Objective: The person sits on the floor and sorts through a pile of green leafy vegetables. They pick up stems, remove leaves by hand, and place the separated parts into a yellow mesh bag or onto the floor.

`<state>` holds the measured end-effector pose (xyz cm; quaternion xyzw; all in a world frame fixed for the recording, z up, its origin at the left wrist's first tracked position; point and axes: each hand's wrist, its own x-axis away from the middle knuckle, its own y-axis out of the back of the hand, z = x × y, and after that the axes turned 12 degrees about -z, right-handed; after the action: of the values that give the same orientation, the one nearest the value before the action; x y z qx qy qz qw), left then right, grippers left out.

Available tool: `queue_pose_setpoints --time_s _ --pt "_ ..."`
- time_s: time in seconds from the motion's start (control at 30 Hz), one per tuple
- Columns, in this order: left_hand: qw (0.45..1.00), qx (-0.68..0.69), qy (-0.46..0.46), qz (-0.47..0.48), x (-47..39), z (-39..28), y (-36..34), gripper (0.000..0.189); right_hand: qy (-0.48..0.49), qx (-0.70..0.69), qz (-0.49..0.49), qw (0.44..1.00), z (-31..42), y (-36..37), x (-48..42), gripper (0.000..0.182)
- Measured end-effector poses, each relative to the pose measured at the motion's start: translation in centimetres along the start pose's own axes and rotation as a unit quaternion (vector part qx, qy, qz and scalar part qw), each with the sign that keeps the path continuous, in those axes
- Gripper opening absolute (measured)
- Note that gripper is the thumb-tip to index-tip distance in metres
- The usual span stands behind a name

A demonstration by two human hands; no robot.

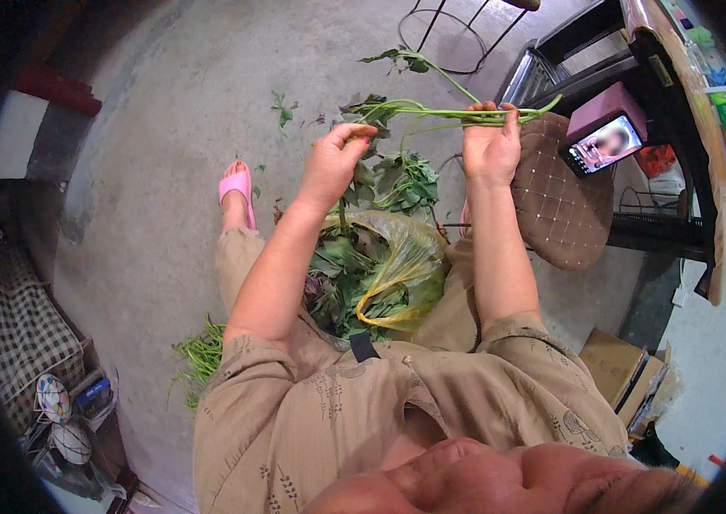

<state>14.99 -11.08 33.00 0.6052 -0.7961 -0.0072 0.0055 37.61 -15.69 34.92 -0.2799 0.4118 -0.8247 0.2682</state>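
Several long green leafy vegetable stems [440,113] stretch between my hands. My right hand [493,144], palm up, grips them near their bare ends. My left hand [337,157] pinches at the leafy side, fingers closed at the stems; exactly what it holds is partly hidden. Below, between my legs, a yellow plastic bag [417,257] stands open with dark green leaves [344,270] in and beside its mouth. A bunch of leaves [414,183] lies just beyond the bag. A pile of thin green stems [205,350] is on the floor by my left side.
A brown cushioned stool [562,199] is to the right, with a lit phone [604,144] leaning on a pink box [614,106] near it. Loose leaf scraps [284,115] lie on the concrete floor. Cardboard [610,363] is at lower right, a checked cloth [25,321] at left.
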Motion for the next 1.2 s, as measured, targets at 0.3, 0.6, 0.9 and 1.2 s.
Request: queue_pose_setpoints --time_s 0.3,0.6,0.9,1.2 --pt "0.986 -0.164 -0.005 0.035 0.9 1.2 -2.4 0.023 -0.04 0.053 0.059 0.996 -2.9 -1.0 3.2 0.014" --pt "0.988 -0.088 -0.027 0.125 0.4 1.7 -0.9 0.019 -0.002 0.012 0.02 1.0 -0.9 0.1 0.3 0.015" --pt "0.981 -0.13 -0.001 0.147 0.7 0.5 0.0 0.02 -0.034 -0.013 0.034 0.999 -0.9 0.4 0.0 0.015" --pt "0.99 -0.054 -0.04 -0.121 1.1 0.9 0.0 0.02 -0.057 -0.011 0.048 0.997 -2.5 -0.2 1.4 0.015"
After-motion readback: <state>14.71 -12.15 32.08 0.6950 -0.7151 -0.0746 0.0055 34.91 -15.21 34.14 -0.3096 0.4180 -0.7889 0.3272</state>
